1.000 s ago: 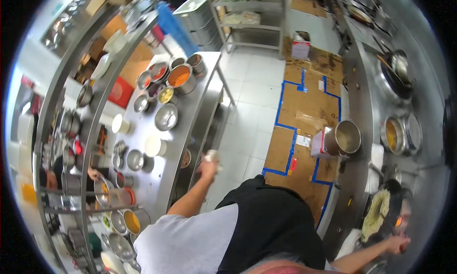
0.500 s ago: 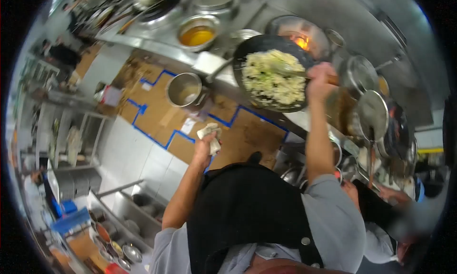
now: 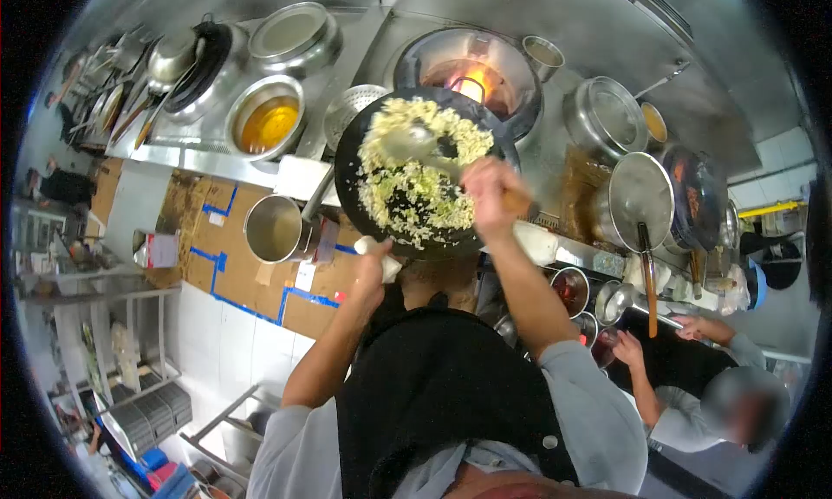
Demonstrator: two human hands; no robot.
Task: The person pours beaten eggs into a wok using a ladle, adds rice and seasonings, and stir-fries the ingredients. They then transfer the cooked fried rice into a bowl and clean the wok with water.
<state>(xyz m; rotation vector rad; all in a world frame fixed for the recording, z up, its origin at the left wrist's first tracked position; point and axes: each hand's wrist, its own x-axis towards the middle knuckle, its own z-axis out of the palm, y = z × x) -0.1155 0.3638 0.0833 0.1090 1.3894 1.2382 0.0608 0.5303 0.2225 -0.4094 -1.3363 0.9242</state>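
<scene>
A large black wok (image 3: 348, 182) holds pale chopped food (image 3: 416, 191) with green bits. My right hand (image 3: 492, 194) is wrapped round the wooden handle of a ladle (image 3: 412, 142), whose blurred metal bowl is in the food. At the wok's near left rim, my left hand (image 3: 374, 267) is closed on a folded white cloth (image 3: 387, 269); whether the cloth touches the rim is hard to tell. Just behind the wok, flames burn in a round stove burner (image 3: 472, 83).
Left of the wok are a strainer (image 3: 351, 109), a bowl of orange liquid (image 3: 270, 126) and a deep pot (image 3: 274, 228). Pots (image 3: 640, 195) line the right side. A co-worker (image 3: 693, 369) stands at the lower right. Taped cardboard (image 3: 247, 273) covers the floor.
The view has swung from the prep table to the stove. Since the middle frame, the wok shows nearer my left hand, the ladle has shifted in the food, and my right hand has moved left.
</scene>
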